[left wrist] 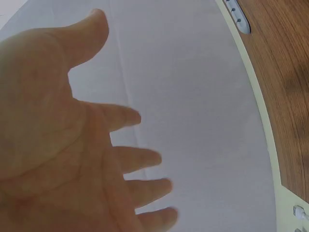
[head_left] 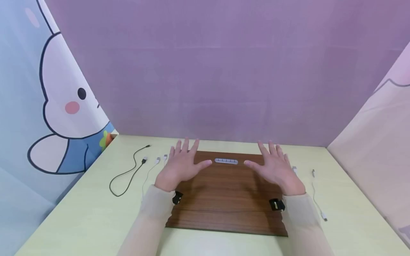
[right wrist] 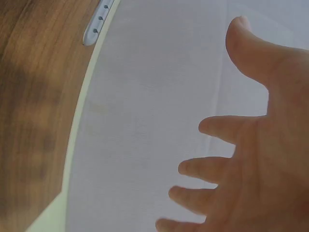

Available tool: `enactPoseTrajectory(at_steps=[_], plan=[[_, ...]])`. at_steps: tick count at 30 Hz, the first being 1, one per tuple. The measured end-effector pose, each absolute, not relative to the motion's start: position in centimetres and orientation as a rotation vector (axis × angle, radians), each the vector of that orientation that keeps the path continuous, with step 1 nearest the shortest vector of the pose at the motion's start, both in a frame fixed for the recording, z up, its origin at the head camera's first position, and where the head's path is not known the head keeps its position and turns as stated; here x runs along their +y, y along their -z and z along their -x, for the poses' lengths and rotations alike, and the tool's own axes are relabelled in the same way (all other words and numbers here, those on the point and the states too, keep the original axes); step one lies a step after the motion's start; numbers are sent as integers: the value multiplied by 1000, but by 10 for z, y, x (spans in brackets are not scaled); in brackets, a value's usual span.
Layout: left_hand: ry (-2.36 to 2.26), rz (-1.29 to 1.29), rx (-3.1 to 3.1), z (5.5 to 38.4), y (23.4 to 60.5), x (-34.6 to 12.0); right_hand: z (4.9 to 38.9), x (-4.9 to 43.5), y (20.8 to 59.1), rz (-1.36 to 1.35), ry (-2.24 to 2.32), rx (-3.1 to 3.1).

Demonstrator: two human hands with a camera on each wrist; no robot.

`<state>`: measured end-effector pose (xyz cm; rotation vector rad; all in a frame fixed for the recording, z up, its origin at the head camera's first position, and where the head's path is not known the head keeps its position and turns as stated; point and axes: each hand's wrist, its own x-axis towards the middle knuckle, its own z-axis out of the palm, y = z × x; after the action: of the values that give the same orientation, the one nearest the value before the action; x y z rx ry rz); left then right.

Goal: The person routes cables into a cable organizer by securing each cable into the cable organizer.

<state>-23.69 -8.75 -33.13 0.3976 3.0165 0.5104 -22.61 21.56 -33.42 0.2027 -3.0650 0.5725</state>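
My left hand is held over the left side of a dark brown wooden board, fingers spread and straight, with nothing in it. Over the board's right side, my right hand mirrors it, also spread and bare. Between the two thumbs, near the board's far edge, lies a small grey-blue cable holder strip with a row of slots. Both wrist views show an open palm, and the end of the cable holder appears at the top of the left one.
A black USB cable lies on the pale table at the left. White cables lie beside the left hand, one partly hidden by the arm. At the right are another white cable and a white plug. A purple curtain hangs behind.
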Motion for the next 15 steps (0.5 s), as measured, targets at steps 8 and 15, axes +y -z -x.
enactPoseTrajectory(at_steps=[8,15], plan=[[-615,-461,2958,238,334,-83,234,227,341,-189,-651,-3044],[-631,-567,2981,238,341,-68,236,242,343,-175,-709,-2955]])
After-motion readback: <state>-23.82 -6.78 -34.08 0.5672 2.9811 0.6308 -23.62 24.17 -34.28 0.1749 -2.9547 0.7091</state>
